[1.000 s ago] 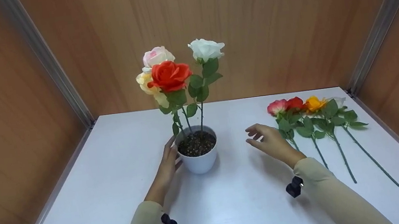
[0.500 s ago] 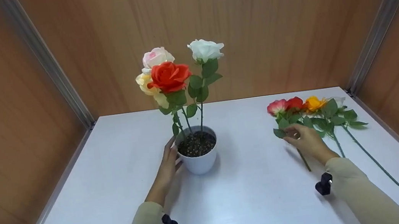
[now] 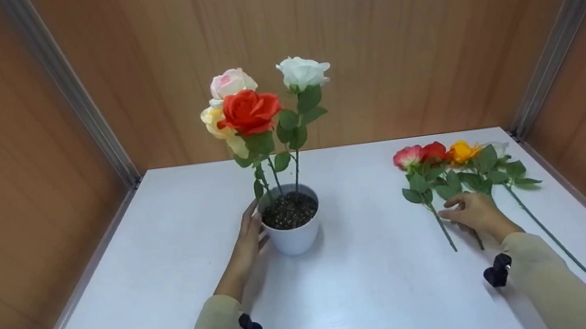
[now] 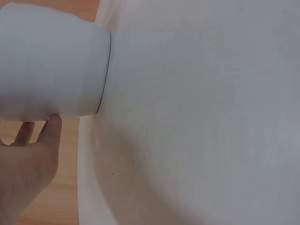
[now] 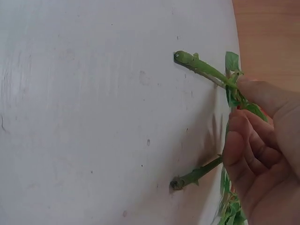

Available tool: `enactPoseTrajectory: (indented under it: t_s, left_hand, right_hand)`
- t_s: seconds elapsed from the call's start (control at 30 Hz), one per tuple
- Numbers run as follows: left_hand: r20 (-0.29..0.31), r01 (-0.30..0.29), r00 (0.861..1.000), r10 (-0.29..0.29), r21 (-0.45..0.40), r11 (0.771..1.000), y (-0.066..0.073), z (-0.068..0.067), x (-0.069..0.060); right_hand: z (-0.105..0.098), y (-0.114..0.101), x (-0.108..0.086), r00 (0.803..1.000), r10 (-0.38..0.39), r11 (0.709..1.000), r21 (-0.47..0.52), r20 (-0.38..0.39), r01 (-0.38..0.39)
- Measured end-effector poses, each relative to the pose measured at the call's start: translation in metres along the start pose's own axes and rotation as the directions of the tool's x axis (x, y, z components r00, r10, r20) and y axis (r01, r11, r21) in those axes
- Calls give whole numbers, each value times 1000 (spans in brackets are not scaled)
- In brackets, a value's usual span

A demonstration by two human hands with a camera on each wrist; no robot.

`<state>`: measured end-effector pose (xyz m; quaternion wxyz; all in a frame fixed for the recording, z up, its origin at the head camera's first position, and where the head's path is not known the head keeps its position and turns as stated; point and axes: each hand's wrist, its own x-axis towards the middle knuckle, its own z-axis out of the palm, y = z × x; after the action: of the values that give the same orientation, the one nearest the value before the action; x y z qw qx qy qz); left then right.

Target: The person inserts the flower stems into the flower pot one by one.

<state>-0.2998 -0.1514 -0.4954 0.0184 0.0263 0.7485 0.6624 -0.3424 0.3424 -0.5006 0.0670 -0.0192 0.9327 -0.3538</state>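
A white flower pot [image 3: 294, 240] of dark soil stands upright, bearing a red rose [image 3: 250, 112], a white rose [image 3: 303, 72], a pale pink one and a yellow one. My left hand [image 3: 244, 244] rests against the pot's left side; its fingertips [image 4: 55, 123] touch the wall in the left wrist view. To the right, my right hand [image 3: 478, 214] is low over the stems of the loose roses, fingers loosely bent. A gap shows between thumb and forefinger, and no stem is plainly gripped. In the right wrist view, two stem ends [image 5: 194, 178] stick out beside the hand.
Loose roses lie side by side on the white table [image 3: 368, 302]: a pink rose [image 3: 408, 156], a red one, an orange rose [image 3: 464, 151] and a white one at far right. Wooden panels [image 3: 366, 36] enclose the back and sides.
My right hand has moved right from beside the pot, over the pink and red rose stems, towards the orange rose's stem. My left hand and the pot have stayed in place.
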Motion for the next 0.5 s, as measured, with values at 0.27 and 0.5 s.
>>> enactPoseTrajectory:
  t_s: [0.27, 0.5]
  left_hand:
    - [-5, 14, 1000, -14, -10, 1000, -1, 0, 3]
    - [-5, 5, 1000, -5, -4, 1000, 2, 1, 0]
  right_hand:
    - [10, -5, 3, 998, 56, 998, 21, 30, -57]
    - [16, -12, 8, 996, 61, 997, 50, 60, -64]
